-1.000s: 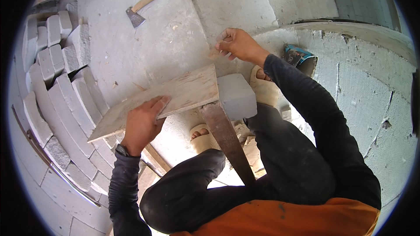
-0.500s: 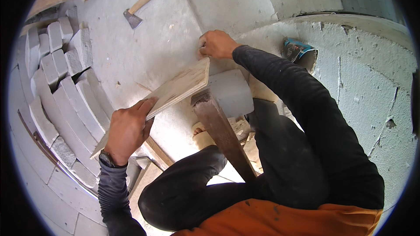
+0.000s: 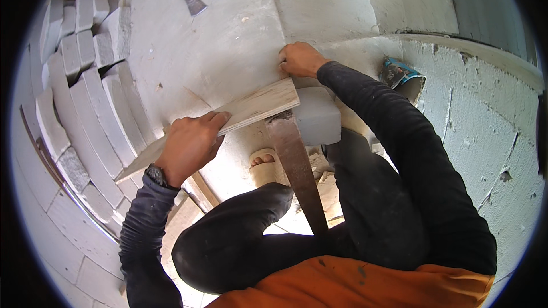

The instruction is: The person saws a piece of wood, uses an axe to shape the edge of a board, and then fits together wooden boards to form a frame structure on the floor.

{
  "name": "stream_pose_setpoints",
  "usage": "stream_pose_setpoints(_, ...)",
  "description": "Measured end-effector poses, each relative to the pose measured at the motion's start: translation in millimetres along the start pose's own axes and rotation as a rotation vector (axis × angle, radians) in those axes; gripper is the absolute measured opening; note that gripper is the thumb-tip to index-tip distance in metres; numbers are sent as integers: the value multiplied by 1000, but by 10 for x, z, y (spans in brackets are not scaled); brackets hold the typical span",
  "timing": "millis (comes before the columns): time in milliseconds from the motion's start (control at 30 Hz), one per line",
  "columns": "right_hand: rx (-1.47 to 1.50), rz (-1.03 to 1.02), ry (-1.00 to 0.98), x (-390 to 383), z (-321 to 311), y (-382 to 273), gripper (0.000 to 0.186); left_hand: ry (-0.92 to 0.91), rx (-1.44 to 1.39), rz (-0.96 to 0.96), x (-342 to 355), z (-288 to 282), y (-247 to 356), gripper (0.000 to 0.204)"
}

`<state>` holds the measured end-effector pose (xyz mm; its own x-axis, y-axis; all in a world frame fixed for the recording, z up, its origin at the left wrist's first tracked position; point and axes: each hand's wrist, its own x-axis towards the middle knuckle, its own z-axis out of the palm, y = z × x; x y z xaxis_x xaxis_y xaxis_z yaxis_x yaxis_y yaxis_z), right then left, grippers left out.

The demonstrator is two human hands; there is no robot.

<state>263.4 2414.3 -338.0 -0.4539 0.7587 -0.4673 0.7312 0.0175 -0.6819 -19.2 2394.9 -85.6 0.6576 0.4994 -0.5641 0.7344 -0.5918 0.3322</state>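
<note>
Left fingers [image 3: 219, 118] clasp the board [image 3: 265, 100] under them, apparently steadying it; I see right fingers [image 3: 286, 56] curled beyond its end, but can't tell how tightly or on what. Next move calls for firm left pressure.

The plywood board [image 3: 262, 101] at L. hand [image 3: 193, 144] is of lt. tan colour, w/ brownish grain streaks; its edge shows thin pale & darker stripes. Near R. hand [image 3: 303, 60], on the body side, the block [image 3: 318, 118] is plain lt. grey. Btw. both hands, nearer to the body, the post [image 3: 295, 157] is dk. brown w/ a blackish patch on top. Beyond L. hand, the axe [image 3: 195, 4] has a dk. grey head & a yellowish-brown handle. Left of L. hand, the stacked blocks [image 3: 94, 100] are grey. Right of R. hand, the packet [image 3: 395, 73] is blue & black. Behind both hands, the sleeves [image 3: 382, 108] are black.
</note>
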Motion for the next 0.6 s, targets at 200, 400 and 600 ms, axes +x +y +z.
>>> stream_pose_setpoints(200, 93, 100, 194, -457, -234, -96, 45, 23, 0, -28, -50, 101, 55, 44)
stream_pose_setpoints(400, 493, -12, 60, -1297, -747, -670, 42, 121, -6, -8, -105, 157, -2, 20)
stream_pose_setpoints(600, 326, -120, 76, -1543, -687, -919, 43, 68, 6, -26, -156, 212, -39, 38)
